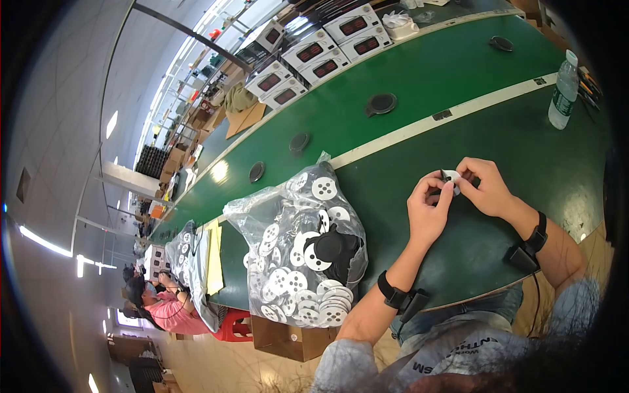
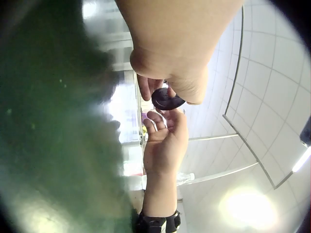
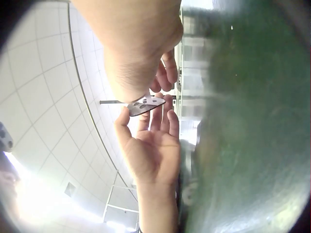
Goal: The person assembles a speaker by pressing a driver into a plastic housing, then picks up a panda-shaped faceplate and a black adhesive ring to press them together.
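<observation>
The left hand (image 1: pixel 427 208) and right hand (image 1: pixel 486 187) both pinched a holed white disc (image 3: pixel 153 102), dark on its other face, between them above the green surface (image 1: pixel 393 164). Leftward, a clear bag (image 1: pixel 251 207) held more white discs (image 1: pixel 334 302). A bottle (image 1: pixel 562 99) stood at the right; boxes (image 1: pixel 309 54) were stacked farther off.

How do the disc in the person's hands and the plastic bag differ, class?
The disc is held by the left hand and right hand, while the bag rests on the table. The disc is small and flat; the bag is far larger, bulging and crumpled. The disc is solid, whereas the bag is see-through.
Shared: white, holed surfaces show on the disc and among the bag's contents.
</observation>
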A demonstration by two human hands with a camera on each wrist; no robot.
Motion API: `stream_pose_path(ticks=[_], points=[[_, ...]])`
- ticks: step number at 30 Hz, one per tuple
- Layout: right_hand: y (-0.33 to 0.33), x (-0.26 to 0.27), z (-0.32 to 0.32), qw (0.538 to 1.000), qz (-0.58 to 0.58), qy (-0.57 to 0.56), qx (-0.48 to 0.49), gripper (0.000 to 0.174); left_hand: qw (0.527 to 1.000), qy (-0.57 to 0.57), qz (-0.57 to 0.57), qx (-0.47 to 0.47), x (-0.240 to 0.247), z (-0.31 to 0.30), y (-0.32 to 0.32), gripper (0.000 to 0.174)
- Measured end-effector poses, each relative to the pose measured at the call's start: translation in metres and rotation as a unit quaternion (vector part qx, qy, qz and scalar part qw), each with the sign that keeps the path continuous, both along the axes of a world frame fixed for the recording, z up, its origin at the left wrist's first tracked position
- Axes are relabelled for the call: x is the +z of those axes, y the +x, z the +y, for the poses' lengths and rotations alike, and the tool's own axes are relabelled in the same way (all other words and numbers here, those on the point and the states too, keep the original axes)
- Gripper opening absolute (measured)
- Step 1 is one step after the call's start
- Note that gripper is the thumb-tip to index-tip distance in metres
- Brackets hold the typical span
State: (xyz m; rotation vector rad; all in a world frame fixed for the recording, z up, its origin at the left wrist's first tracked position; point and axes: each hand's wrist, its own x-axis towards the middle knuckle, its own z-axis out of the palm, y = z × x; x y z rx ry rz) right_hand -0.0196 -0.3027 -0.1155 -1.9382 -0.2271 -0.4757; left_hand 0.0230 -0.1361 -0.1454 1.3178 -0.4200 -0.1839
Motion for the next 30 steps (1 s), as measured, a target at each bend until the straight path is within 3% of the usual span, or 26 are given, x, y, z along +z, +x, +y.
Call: stream_pose_path(ticks=[6, 15, 30], points=[[0.001, -0.004, 0.000, 1.000, -0.003, 0.006, -0.025, 0.010, 1.000, 0.006, 0.013, -0.010, 0.002, 0.001, 0.000, 0.015], [0.000, -0.005, -0.001, 0.998, 0.008, 0.013, -0.055, 0.009, 1.000, -0.022, 0.017, -0.009, -0.003, -0.001, -0.001, 0.029], [-0.003, 0.002, -0.005, 0.995, 0.032, 0.034, -0.087, 0.012, 0.999, 0.028, -0.032, -0.021, 0.010, 0.003, -0.004, 0.040]])
